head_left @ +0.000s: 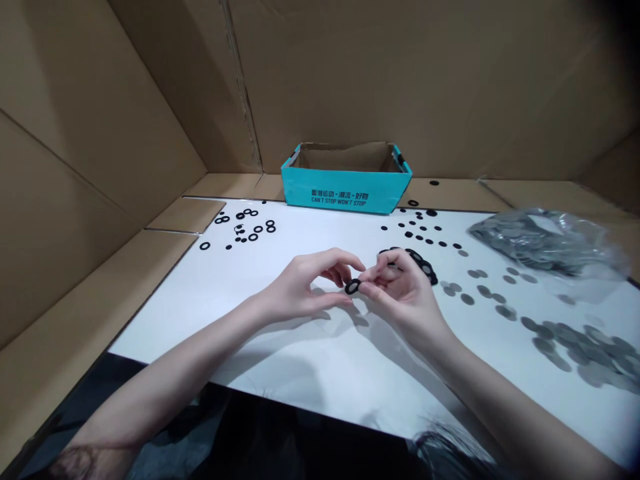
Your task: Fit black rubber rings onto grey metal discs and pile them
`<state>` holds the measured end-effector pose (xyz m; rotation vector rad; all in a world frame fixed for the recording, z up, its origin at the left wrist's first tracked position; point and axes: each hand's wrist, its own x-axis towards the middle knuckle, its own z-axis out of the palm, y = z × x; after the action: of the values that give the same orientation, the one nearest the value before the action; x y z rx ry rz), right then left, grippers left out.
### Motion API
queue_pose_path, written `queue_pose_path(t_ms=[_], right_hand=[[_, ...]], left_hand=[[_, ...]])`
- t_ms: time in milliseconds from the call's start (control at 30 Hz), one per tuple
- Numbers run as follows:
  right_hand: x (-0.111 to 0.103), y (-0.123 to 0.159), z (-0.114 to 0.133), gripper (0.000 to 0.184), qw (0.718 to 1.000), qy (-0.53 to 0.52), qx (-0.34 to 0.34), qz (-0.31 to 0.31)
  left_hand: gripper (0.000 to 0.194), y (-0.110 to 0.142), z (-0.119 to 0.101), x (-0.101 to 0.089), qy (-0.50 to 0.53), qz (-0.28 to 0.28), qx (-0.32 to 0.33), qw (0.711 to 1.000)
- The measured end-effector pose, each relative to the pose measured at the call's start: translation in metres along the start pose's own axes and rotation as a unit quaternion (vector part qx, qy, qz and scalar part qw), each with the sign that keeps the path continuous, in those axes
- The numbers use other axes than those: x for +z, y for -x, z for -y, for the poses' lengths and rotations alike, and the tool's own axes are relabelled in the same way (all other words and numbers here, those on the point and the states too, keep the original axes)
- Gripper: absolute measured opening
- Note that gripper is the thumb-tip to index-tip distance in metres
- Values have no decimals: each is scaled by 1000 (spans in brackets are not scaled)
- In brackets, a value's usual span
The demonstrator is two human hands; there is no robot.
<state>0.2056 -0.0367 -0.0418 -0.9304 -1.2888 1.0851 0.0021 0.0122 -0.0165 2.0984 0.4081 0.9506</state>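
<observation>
One small black ring with a greyish centre (353, 287) is held up above the white worktop (240, 280), in front of the person. The right hand (406, 290) has its grip closed on it, pinching the ring's right edge between thumb and forefinger. The left hand (297, 287) has its grip partly open, fingers curled and thumb well apart from them, around the ring's left side; whether a fingertip touches it I cannot tell.

Just behind the right hand lies a pile of black rings with grey centres (426, 268), partly hidden by the fingers. Farther back are scattered small black discs (443, 244). To the right, many thin, round, grey discs (467, 299) lie loose, thickest near the worktop's right edge, and beyond them sits a clear plastic bag (540, 243) with grey pieces inside. On the far left, black rings (271, 227) and small black discs are spread loosely. At the back stands an open turquoise cardboard box (345, 190) with dark lettering, before brown cardboard walls (380, 87).
</observation>
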Motion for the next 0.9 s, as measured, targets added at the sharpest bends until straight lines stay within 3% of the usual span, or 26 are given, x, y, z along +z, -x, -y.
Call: queue_pose_path(t_ms=[200,400,567,733,900], right_hand=[[0,-1,1,44,997,-61,36,13],[3,1,-1,35,999,-32,-18,3],[8,7,0,24,994,53,-95,-21],[7,8,2,25,988,97,-116,-11],[7,6,4,26,990,98,-100,-1]], left_hand=[[30,-2,-3,-1,-21,-11,66,998],[23,-2,-7,3,-48,-33,67,996],[25,-2,-8,9,-33,-38,-1,999],[27,-1,-8,6,51,-24,-100,993],[25,-1,-8,6,55,-32,-97,993]])
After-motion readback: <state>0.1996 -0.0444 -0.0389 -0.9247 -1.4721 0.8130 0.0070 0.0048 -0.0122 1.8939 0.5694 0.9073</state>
